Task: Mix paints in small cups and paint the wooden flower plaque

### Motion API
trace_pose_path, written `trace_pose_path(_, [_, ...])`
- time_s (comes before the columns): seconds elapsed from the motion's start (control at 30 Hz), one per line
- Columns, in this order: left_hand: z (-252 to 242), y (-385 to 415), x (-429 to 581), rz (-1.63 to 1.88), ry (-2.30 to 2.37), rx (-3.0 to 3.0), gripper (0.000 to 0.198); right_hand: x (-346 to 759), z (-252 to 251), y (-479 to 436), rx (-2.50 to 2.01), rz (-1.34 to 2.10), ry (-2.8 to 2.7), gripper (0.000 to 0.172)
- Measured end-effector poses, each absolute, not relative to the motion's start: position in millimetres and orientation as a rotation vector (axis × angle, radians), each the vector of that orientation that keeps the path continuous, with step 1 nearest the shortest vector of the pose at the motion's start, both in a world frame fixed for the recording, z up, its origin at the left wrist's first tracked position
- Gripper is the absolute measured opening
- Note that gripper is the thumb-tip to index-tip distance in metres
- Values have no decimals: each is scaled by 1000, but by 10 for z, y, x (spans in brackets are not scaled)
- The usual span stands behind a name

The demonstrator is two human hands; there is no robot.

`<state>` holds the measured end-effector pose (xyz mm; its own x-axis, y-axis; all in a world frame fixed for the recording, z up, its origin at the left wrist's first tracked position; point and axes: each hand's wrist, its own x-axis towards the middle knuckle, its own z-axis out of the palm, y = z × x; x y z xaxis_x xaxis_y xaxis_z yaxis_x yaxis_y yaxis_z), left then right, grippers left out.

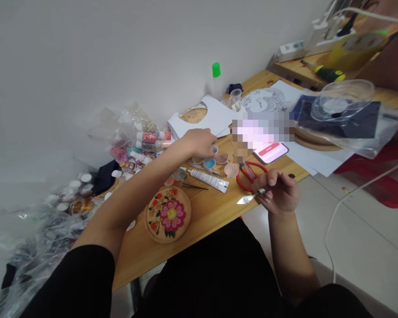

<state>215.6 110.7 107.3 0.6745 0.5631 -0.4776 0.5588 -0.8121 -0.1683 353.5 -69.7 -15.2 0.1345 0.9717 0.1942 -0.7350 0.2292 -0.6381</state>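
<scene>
My left hand [201, 142] reaches over a cluster of small powder cups, fingers curled downward. Its fingertips are at a clear cup [214, 149]; what they pinch, if anything, is hidden. Nearby stand a blue-filled cup [209, 164] and pale pink cups [231, 170]. My right hand [280, 192] is closed, palm up, around a small palette knife [247, 199] whose shiny blade points left over the table edge. Beside that hand lie red-handled scissors [240, 180]. A round wooden plaque [169, 214] with a pink flower lies below my left forearm, near a white tube [209, 180] and tweezers [195, 187].
A lit phone [272, 152] lies on the table [199, 225]. Bagged jars [148, 138] and white-capped bottles [75, 184] crowd the left. A green-capped bottle [216, 70] stands by the wall. A white cable [333, 225] hangs at right, near a plastic-wrapped stack [361, 130].
</scene>
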Motion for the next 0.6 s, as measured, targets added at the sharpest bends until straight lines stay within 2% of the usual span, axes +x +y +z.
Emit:
trace_pose_path(0.2, [1156, 989, 2131, 714, -898, -2928, 38, 3553, -159, -700, -488, 1297, -659, 32])
trace_pose_path(0.43, [958, 632, 2139, 481, -277, -3193, 30, 3547, -131, -703, -510, 1286, -654, 31])
trace_pose_path(0.53, [838, 565, 2142, 462, -290, -3103, 23, 3546, -131, -701, -470, 1273, -679, 29])
trace_pose_path(0.6, [808, 537, 2139, 443, -309, -3087, 25, 3553, -136, -704, -470, 1273, -691, 29])
